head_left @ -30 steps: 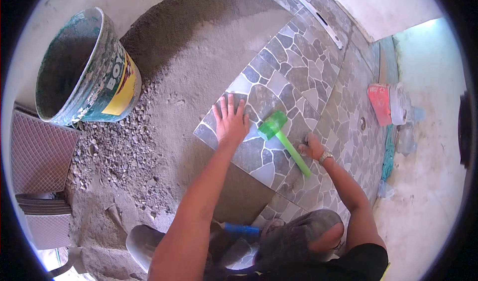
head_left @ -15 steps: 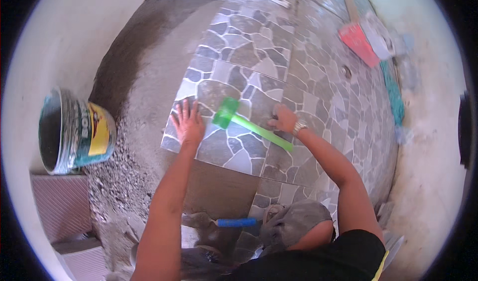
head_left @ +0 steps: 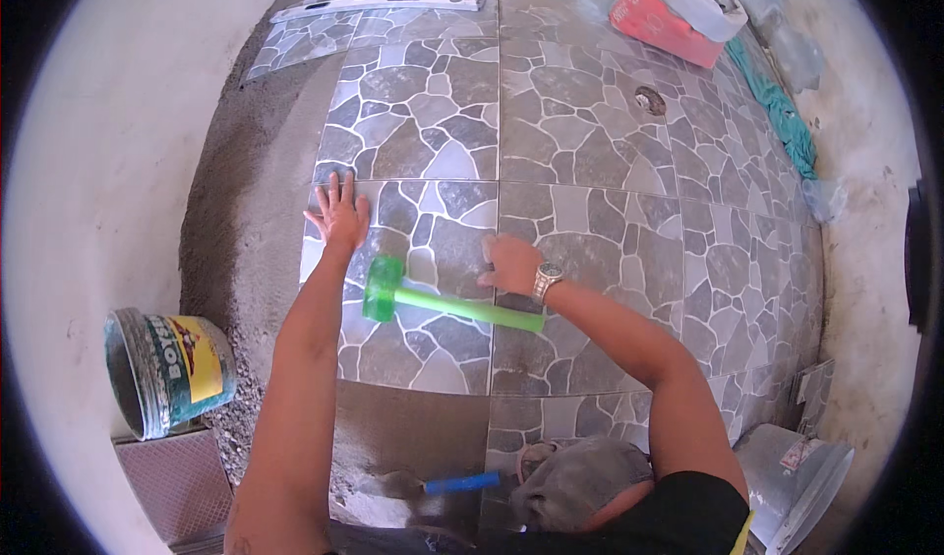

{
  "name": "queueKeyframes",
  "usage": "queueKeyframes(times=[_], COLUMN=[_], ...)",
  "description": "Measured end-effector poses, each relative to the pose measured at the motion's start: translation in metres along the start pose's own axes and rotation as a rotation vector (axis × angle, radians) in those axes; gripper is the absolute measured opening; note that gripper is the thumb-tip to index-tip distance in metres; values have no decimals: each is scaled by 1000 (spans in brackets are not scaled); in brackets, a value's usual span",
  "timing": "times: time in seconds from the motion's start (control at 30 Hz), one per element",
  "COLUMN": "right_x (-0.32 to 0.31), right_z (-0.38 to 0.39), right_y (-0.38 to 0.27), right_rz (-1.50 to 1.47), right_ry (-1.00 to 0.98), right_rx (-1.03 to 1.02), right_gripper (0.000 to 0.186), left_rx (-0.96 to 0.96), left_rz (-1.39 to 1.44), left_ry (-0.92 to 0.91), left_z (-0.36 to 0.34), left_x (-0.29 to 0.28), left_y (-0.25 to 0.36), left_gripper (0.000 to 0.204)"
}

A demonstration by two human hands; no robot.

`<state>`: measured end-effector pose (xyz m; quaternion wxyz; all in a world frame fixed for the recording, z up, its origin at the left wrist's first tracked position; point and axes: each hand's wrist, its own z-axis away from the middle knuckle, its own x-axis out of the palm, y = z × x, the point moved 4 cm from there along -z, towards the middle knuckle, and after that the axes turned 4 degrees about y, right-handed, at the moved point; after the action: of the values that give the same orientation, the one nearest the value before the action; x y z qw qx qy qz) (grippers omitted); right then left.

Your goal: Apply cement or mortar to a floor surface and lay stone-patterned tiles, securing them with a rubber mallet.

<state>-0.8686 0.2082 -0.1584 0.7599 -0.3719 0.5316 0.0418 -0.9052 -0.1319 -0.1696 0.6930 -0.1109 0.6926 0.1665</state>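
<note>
Clock reference: 12 o'clock is the top of the head view.
Floor tile (head_left: 433, 250): stone-patterned, under both hands; edges face roughly 12, 3, 6 and 9 o'clock; no clear long axis.
Left hand (head_left: 340, 223): on the tile's 10 o'clock corner; fingers spread, pointing to 12 o'clock.
Right hand (head_left: 515, 263): at the tile's 3 o'clock joint; fingers bent toward 9 o'clock; cannot tell whether they pinch anything.
Green mallet (head_left: 423, 299): flat on the floor, unheld; head at 5 o'clock from the left hand, handle at 6 o'clock from the right fingers.
Nearer hand, handle: right.
Mallet long axis: head just past 9 o'clock, handle end just past 3, crossing the joint.
</note>
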Motion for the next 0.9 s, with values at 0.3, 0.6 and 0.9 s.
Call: queueKeyframes(times=[0.3,0.6,0.9], right_x=[-75,-112,-124], right_z=[-182,-269,-284], right_y=[42,121,103], right_rz=[426,348,320], right_ry=[434,418,452], right_rx=[3,422,586], right_gripper=[19,27,26], left_rx=[136,148,151], left_rz=[-104,33,67], left_ry=[48,100,110], left_z=[-3,-10,-7], left_x=[-6,1,0], left_y=[-25,4,-7], left_gripper=[61,66,65])
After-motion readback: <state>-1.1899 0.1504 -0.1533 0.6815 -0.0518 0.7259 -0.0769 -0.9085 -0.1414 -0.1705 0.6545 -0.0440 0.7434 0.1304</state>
